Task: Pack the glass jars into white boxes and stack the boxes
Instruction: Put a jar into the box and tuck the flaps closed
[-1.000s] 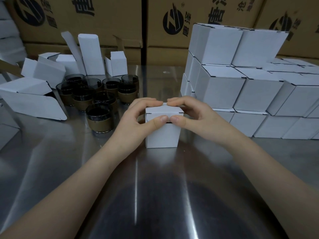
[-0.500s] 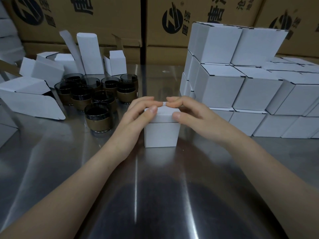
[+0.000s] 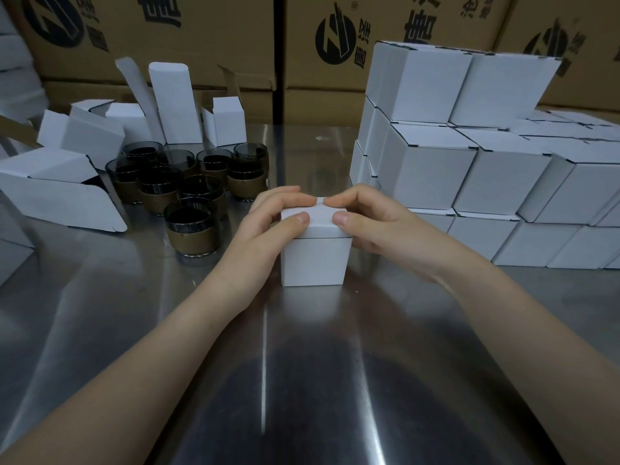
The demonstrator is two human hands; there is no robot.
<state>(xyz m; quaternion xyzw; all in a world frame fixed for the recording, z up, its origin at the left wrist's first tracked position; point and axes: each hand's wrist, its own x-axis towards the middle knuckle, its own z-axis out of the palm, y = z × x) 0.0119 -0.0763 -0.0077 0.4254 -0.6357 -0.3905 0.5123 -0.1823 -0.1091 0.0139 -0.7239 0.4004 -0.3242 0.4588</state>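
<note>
Brown printed cartons [image 3: 208,38] stand behind a shiny steel table [image 3: 100,313].

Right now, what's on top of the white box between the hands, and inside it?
The left hand and right hand grip the white box, thumbs on its closed lid. The lid hides the inside; contents cannot be seen.

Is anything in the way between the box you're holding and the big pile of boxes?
Nothing I can see. The box sits just left of the pile, only the holding right hand and table between. Jars stand on its other side.
</note>
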